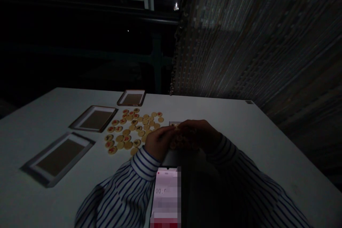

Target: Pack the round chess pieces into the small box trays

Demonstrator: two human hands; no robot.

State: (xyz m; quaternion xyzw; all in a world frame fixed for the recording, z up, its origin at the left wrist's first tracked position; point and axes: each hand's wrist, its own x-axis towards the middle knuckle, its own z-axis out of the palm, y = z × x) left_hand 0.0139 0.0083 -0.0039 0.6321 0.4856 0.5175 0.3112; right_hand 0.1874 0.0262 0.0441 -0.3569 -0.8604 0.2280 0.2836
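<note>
My left hand (158, 143) and my right hand (198, 134) meet in front of me above the white table (240, 139), both closed round a small cluster of round wooden pieces (179, 139) with a pale little box just behind. Both arms wear blue-striped sleeves. To the left of my hands, several round beige game pieces (133, 130) with red and dark characters lie scattered flat on the table. The light is dim and my fingers are hard to separate.
Three shallow rectangular trays lie at the left: a near one (58, 157), a middle one (94, 118) and a small far one (131, 98). A lit phone screen (167, 196) shows a timer near my chest. A woven blind (262, 42) hangs at the right.
</note>
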